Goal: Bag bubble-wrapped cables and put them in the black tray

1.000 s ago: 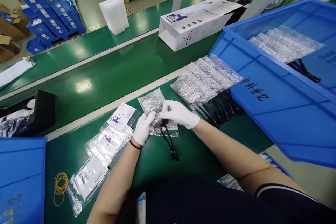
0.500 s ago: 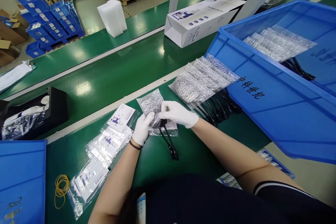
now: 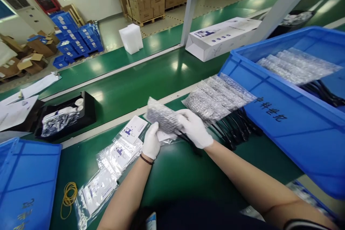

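Both my gloved hands hold one bubble-wrap bag, tilted above the green table. Its contents are hidden, apart from black cables that stick out at the lower right. My left hand grips the bag's lower left edge, thumb on top. My right hand is closed around the end where the cables come out. Under the bag, partly covered, lies a clear plastic packet with a printed sheet. To the right, several similar bubble-wrapped bags lie overlapping in a row, black cables toward me.
Left of my hands lie several printed leaflets in clear bags and yellow rubber bands. Blue bins stand at right and left. Beyond are a black tray, a long white box and white foam blocks.
The bag has been lifted and turned, its cables now pointing further right. My right hand has shifted from its middle to the cable end. The head view has tilted up.
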Available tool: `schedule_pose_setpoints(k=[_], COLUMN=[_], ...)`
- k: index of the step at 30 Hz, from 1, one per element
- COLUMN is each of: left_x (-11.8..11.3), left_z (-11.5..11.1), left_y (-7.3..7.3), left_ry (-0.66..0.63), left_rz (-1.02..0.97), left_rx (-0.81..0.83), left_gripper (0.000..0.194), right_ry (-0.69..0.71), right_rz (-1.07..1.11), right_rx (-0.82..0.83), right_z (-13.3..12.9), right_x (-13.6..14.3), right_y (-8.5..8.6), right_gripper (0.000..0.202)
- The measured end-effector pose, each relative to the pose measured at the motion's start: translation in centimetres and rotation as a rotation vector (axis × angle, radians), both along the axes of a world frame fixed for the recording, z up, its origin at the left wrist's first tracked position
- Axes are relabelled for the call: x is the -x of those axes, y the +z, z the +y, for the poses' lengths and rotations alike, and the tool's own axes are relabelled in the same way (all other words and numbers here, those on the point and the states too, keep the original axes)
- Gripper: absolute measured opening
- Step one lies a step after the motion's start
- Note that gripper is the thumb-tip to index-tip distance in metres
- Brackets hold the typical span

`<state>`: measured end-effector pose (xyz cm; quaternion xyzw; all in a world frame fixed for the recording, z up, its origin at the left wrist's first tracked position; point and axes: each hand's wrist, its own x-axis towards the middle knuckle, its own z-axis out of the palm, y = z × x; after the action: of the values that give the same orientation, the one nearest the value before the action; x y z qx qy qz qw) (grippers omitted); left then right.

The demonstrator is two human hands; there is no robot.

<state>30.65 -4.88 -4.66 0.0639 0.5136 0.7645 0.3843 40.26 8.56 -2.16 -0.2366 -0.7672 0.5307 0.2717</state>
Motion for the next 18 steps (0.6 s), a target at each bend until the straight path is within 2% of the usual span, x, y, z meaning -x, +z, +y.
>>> schedule_pose_setpoints(k=[2, 3, 5, 7, 8, 10, 14, 16, 18], left_x=[-0.5, -0.8, -1.3, -1.5, -1.4, -1.0, 0.4, 0.7, 0.5], left_z=[0.1, 0.1, 0.2, 0.2, 0.1, -0.2, -0.9, -1.2, -1.4], left_y=[0.1, 0.3, 0.7, 1.3, 1.6, 2.5, 4.1, 4.6, 4.9], left_ry=[0.003, -0.022, -0.104, -0.137, -0.118, -0.068, -0.011, -0.022, -0.007], left_rz=[-0.084, -0.129, -0.271, -0.425, -0.488, -0.557, -0.5, -0.452, -0.282], left_rx=[-0.14, -0.194, -0.242, -0.201, -0.178, -0.185, -0.287, -0.245, -0.161], left_gripper=[0.043, 0.044, 0.046, 0.038, 0.032, 0.025, 0.034, 0.043, 0.048], right_ry=[-0.078, -0.024, 0.255, 0.579, 0.692, 0.814, 0.841, 0.808, 0.786], right_rz=[0.094, 0.11, 0.106, 0.128, 0.167, 0.234, 0.167, 0.161, 0.24], right_rx=[-0.194, -0.311, -0.549, -0.706, -0.743, -0.805, -1.012, -1.028, -0.964], right_z=[-0.3, -0.6, -1.2, -1.6, -1.6, -1.5, -0.9, -0.9, -1.1], right_x=[-0.3, -0.3, -0.4, -0.5, -0.6, -0.8, -1.0, -1.0, -1.0], right_y=[0.5, 0.8, 1.3, 2.1, 2.6, 3.7, 5.5, 5.7, 5.4], right_gripper=[0.021, 0.019, 0.023, 0.027, 0.028, 0.035, 0.057, 0.053, 0.04])
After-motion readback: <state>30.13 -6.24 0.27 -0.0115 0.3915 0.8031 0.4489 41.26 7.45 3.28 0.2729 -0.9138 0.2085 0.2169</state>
